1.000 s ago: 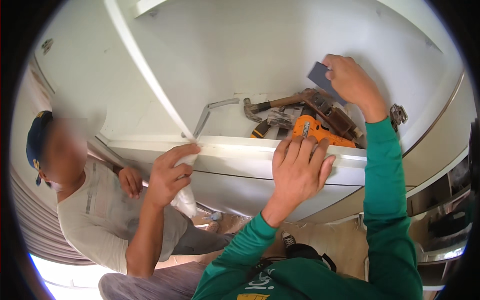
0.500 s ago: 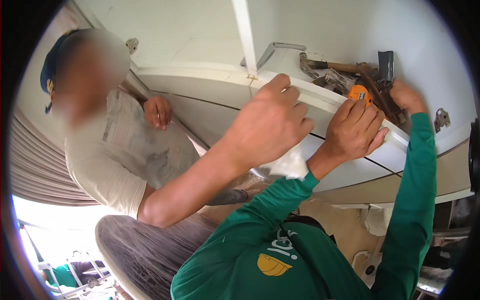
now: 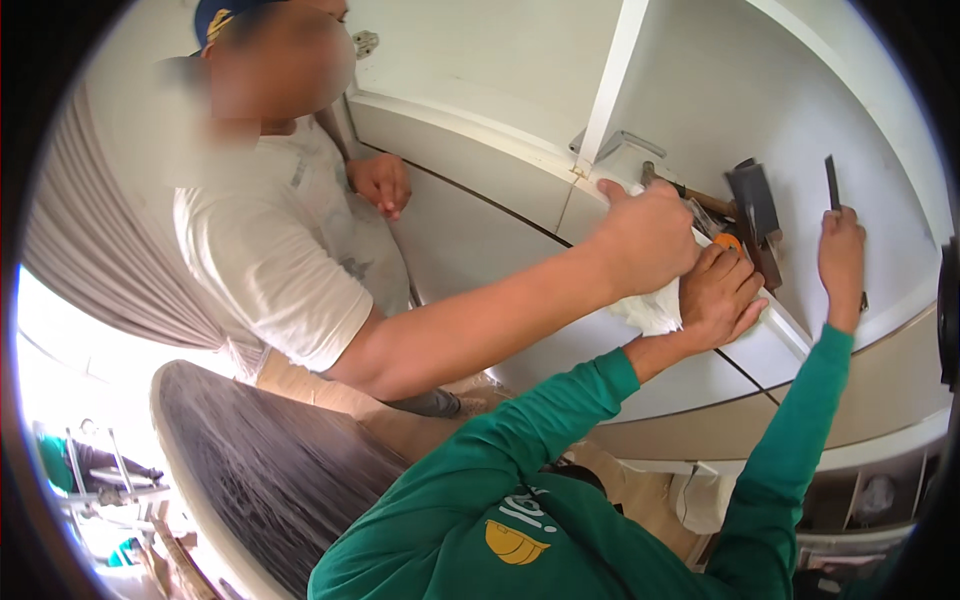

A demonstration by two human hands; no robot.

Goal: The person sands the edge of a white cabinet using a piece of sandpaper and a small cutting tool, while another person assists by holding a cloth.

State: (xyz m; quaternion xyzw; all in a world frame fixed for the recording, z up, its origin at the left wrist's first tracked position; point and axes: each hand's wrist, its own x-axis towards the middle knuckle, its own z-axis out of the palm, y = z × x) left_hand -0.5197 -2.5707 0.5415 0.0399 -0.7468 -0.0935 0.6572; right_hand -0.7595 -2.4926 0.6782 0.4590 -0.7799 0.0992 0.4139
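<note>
Head view, only one. I'll place everything by the cabinet's white front rail.

Right hand: beyond the rail, over the cabinet interior, towards the rail's right end. Grip clenched around a thin dark strip; strip points up out of the fist, clear of the other tools. Material can't be told from here.

Left hand: on the rail, fingers bent over its edge. Clamping it or only resting there, cannot tell. Orange tool just behind those fingers, on the rail's inner side, mostly hidden.

Also behind the rail: hammer, partly covered; dark flat block sticking up out of the tool pile; brown piece below that block, close to the rail. Angled metal bracket further left along the rail, by the white divider.

Co-worker in a pale shirt and cap stands off the rail's left end. One co-worker's hand reaches across to the rail, right next to the left hand; contact unclear. White crumpled material hangs under it, on the near side of the rail. Other hand hangs loosely curled, well left of the rail's tools.
</note>
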